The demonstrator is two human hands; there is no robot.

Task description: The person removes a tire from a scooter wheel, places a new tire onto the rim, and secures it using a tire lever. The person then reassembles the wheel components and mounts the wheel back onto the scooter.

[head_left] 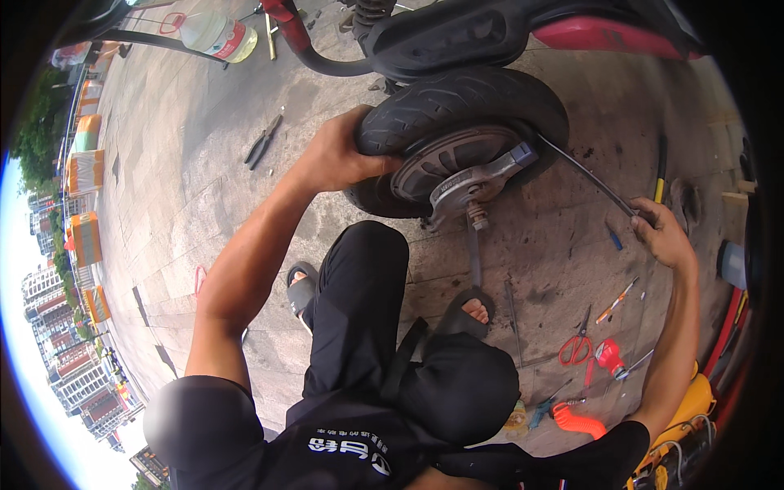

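A black scooter wheel's tire [461, 98] stands in front of me around a metal hub [437, 163]. My left hand [339, 155] grips the tire's left side, thumb reaching onto the sidewall by the hub and the other fingers hidden behind the tread. Out to the right, my right hand [663, 233] is closed around the end of a long thin tire lever [586, 171]. The lever's far tip meets the tire beside the rim. A silver metal arm [478, 178] crosses the hub, and the threaded axle end [478, 216] sticks out toward me.
Above the wheel is the scooter's dark body [449, 37]. Pliers [263, 143] lie at left, beyond them a large bottle [219, 37]. Red-handled scissors [576, 349], a red screwdriver [609, 358] and an orange coiled hose [578, 420] lie lower right, near a yellow machine [690, 408].
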